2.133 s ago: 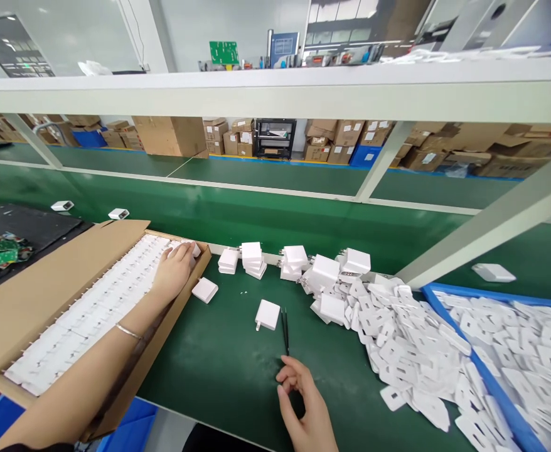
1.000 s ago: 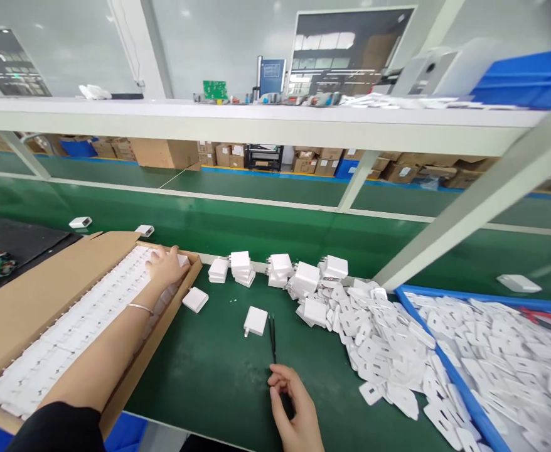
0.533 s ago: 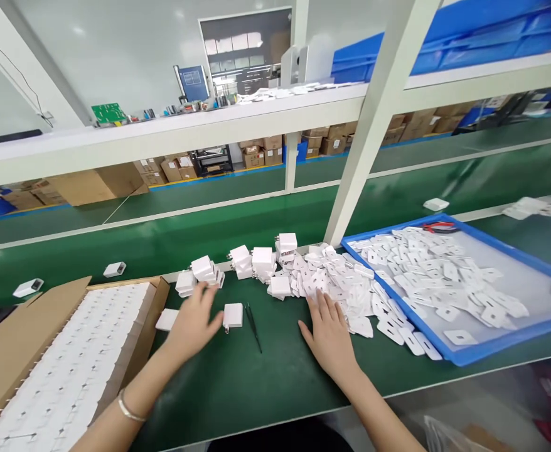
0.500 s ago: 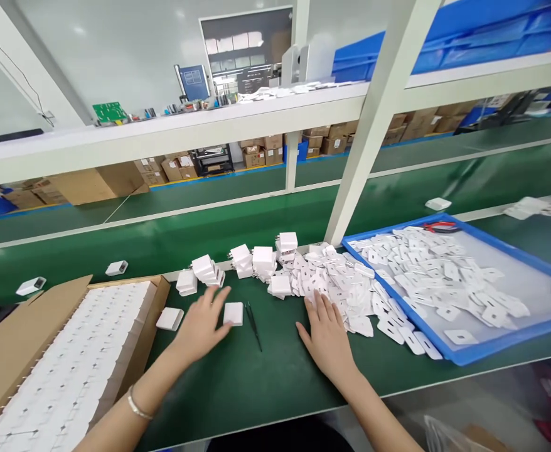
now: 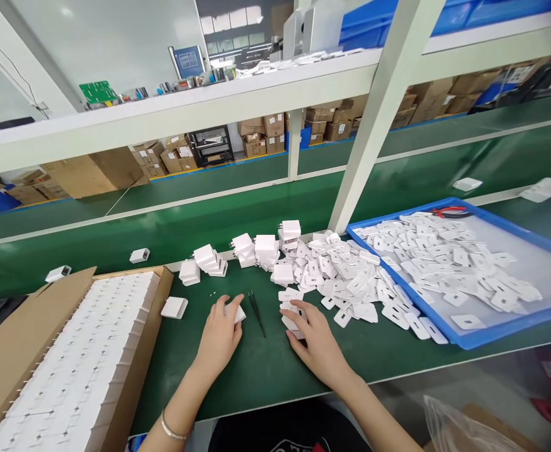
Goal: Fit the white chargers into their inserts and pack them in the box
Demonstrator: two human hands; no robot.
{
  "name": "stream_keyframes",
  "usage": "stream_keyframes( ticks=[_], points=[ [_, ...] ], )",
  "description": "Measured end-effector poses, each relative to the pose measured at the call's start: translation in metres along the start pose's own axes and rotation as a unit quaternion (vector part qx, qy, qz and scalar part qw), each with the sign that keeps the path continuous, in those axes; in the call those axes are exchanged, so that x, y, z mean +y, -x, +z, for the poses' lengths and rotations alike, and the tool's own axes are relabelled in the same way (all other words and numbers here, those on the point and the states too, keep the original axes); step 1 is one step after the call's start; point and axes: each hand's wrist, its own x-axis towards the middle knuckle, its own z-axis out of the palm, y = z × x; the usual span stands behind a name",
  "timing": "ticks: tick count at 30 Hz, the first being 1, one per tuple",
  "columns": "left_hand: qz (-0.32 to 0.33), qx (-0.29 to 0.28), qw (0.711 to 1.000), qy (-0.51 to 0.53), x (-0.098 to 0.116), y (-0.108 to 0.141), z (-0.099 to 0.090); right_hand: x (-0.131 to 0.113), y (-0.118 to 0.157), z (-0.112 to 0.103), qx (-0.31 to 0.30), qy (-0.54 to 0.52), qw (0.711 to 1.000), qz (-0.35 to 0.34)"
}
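Note:
My left hand (image 5: 219, 329) is closed around a white charger block (image 5: 239, 313) on the green bench. To its right lie black tweezers (image 5: 256, 314). My right hand (image 5: 314, 339) rests with spread fingers over several flat white plates (image 5: 290, 295) at the near left of a heap of similar plates (image 5: 346, 270). Whether it grips any of them is hard to see. Behind my hands stand stacked white charger blocks (image 5: 266, 248). Another block (image 5: 174, 307) lies to the left, beside the carton.
An open carton (image 5: 134, 345) full of white blocks fills the left. A blue-rimmed tray (image 5: 410, 314) with loose plates and red-handled pliers (image 5: 452, 212) is at the right. A slanted post (image 5: 364, 138) and a shelf (image 5: 176, 116) rise behind the bench.
My left hand has moved onto the charger block and closed round it. Several plates now lie under my right hand, apart from the heap. The camera view has shifted slightly.

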Motion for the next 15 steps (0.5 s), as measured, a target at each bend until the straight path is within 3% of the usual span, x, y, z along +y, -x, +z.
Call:
stream_keyframes(
  ticks=[4, 9, 12, 15],
  points=[
    [-0.020, 0.054, 0.988, 0.146, -0.006, 0.019, 0.007, 0.002, 0.003, 0.006, 0.044, 0.029, 0.994, 0.090],
    [-0.055, 0.107, 0.928, 0.352, 0.012, 0.045, 0.003, 0.005, 0.002, 0.011, 0.053, 0.051, 0.988, 0.136],
    [-0.030, 0.136, 0.901, 0.411, 0.024, 0.056, -0.002, 0.004, -0.004, 0.009, 0.060, 0.064, 0.985, 0.150],
    [-0.025, 0.148, 0.895, 0.421, 0.032, 0.061, -0.005, 0.003, -0.010, 0.006, 0.051, 0.073, 0.983, 0.158]
  ],
)
